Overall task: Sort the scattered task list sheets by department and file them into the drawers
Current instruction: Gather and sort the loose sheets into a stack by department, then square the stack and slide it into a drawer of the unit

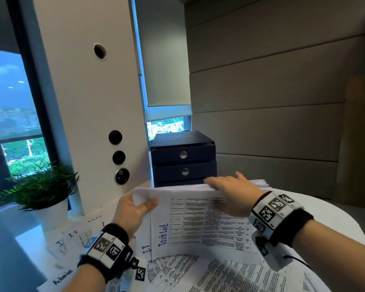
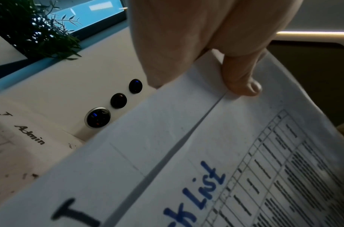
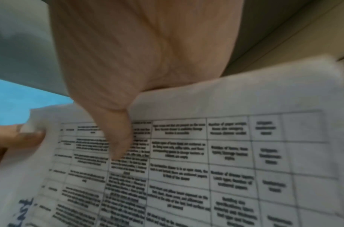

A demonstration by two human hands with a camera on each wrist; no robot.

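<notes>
The white worktop (image 1: 325, 209) carries a spread of printed sheets. At its far edge, against the panelled wall, stands a dark blue drawer unit (image 1: 183, 159) with round metal pulls, its top drawer slightly out. To the left sits a potted plant (image 1: 38, 186), beside a white column with three dark round buttons (image 1: 118, 157).

Loose sheets (image 1: 219, 272) lie nearest the person; those at the left bear handwritten "IT" and "Admin". Above them both hands hold a raised stack of task list sheets (image 1: 198, 220), just in front of the drawer unit. Its top page shows a printed table and "Task List" in blue ink along its left margin; a sheet under it shows a black "IT". The stack's long axis runs left to right.

The left hand (image 1: 133, 211) pinches the stack's far left corner, thumb on top. The right hand (image 1: 232, 192) grips the far edge, thumb pressed on the printed table, fingers over the back.
</notes>
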